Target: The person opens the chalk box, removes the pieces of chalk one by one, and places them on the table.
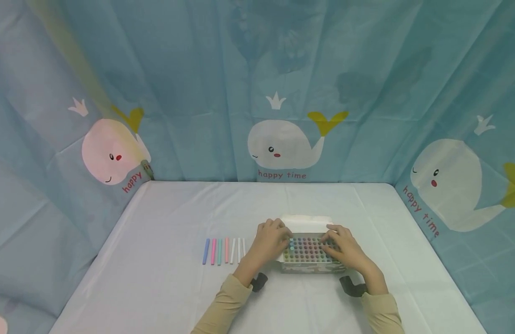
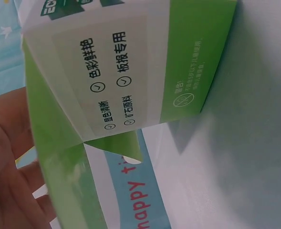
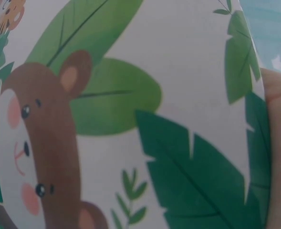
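A cardboard box of chalk (image 1: pixel 313 267) stands open on the table, its lid flap (image 1: pixel 305 224) laid back. Rows of coloured chalk ends (image 1: pixel 307 249) fill it, two of them light blue at the left. Over the box's left end, my left hand (image 1: pixel 271 239) reaches with bent fingers; its fingertips are hidden, so I cannot tell if they pinch a chalk. In the left wrist view, that hand sits behind a green side flap (image 2: pixel 66 176). My right hand (image 1: pixel 344 244) rests over the right end, thumb and fingers spread above the chalk ends.
Left of the box, several chalk sticks (image 1: pixel 219 252) lie side by side: blue, pink, teal, salmon and white. A white cloth covers the table (image 1: pixel 157 278). Blue whale-print curtains (image 1: pixel 199 93) stand around its back and sides. Dark wrist devices (image 1: pixel 352 286) show near both forearms.
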### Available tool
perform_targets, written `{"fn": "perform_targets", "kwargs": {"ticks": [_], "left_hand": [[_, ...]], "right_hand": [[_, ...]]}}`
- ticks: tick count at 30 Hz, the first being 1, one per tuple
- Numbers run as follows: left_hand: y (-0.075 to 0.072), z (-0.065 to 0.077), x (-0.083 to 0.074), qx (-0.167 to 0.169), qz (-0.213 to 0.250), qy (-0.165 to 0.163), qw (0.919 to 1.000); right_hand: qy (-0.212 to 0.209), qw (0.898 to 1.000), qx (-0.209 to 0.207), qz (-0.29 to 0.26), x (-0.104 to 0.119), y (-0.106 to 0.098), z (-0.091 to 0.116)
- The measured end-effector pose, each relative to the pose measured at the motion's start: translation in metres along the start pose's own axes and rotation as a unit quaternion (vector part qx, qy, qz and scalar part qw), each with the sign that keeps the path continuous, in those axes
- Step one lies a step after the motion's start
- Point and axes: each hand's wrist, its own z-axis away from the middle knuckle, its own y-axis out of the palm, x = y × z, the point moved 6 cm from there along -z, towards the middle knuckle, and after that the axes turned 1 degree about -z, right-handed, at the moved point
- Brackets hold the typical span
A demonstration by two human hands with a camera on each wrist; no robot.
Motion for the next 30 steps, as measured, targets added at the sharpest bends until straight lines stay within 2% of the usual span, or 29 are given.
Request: {"fn": "perform_targets", "kwargs": {"ticks": [8,12,15,17,20,23,30], "left_hand": [[-0.007,-0.003,-0.001,-0.011,0.001,-0.012,0.9999],[-0.011,-0.003,0.000,-0.024,0.031,-0.018,0.9991],[-0.012,-0.003,0.002,-0.026,0.070,-0.026,0.9969],[-0.014,-0.004,0.004,-0.033,0.101,-0.029,0.9939],[-0.019,-0.003,0.006,-0.052,0.163,-0.036,0.9846],[-0.026,-0.002,0.009,-0.079,0.202,-0.039,0.9753],[-0.043,0.003,0.017,-0.132,0.225,-0.032,0.9649]], "right_hand": [[0.005,1.000,-0.001,0.011,0.000,0.000,0.000],[0.004,1.000,0.000,0.013,0.000,0.000,0.000],[0.003,1.000,0.000,0.013,0.000,0.000,0.000],[0.005,1.000,0.001,0.008,0.000,0.001,0.000],[0.007,1.000,0.001,-0.001,0.000,0.001,0.001],[0.003,1.000,0.001,-0.004,0.000,0.001,0.001],[0.000,1.000,0.000,-0.002,0.000,0.001,0.001]]}}
